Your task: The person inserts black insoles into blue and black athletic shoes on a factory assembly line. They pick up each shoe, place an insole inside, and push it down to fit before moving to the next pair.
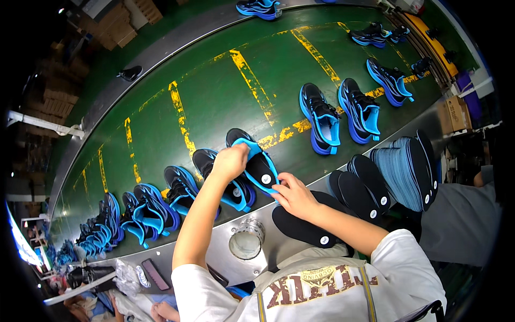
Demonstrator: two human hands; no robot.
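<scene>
A black sneaker with bright blue lining point(261, 167) lies on the green belt in front of me, its heel toward me. A black insole with a round white sticker point(266, 178) shows inside its opening. My left hand point(232, 161) is closed at the tongue side of the opening, its fingertips partly hidden. At the heel, my right hand point(294, 196) pinches the blue collar edge. Just left of it stands another sneaker point(236, 202), also with a stickered insole inside. Below my right hand, a loose black insole point(294, 224) lies on the metal edge.
Several sneakers point(153, 209) line the belt's left side; a pair point(320, 119) stands to the right. Stacked insoles point(399, 169) lie on the right ledge. A round glass or metal container point(247, 242) sits near my body. The green belt point(214, 96) bears yellow marks.
</scene>
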